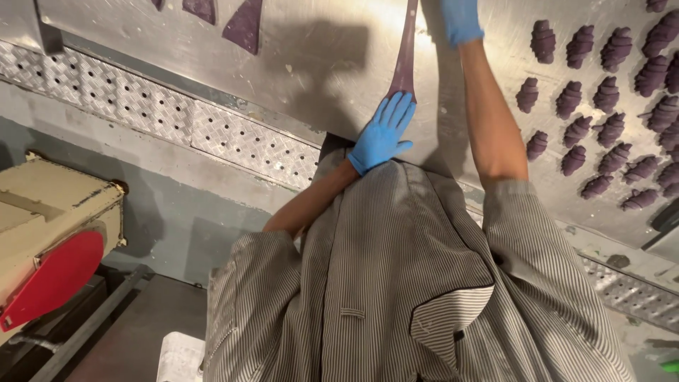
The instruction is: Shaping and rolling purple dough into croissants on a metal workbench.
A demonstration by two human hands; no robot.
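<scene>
A long purple dough strip (406, 49) lies stretched on the steel table (318, 56), thin along its length and wider at the near end. My left hand (383, 133), in a blue glove, lies flat with its fingertips pressing that near end down. My right hand (460, 20), also in a blue glove, reaches farther up the table just right of the strip. Its fingers are cut off by the top edge, so I cannot tell whether it touches the dough. My striped jacket (410, 283) fills the lower middle of the view.
Several rolled purple dough crescents (608, 92) sit in rows on the table's right side. Cut purple dough triangles (244, 25) lie at the top left. A perforated metal ledge (177, 117) runs along the table's edge. A beige machine with a red cover (53, 276) stands at the lower left.
</scene>
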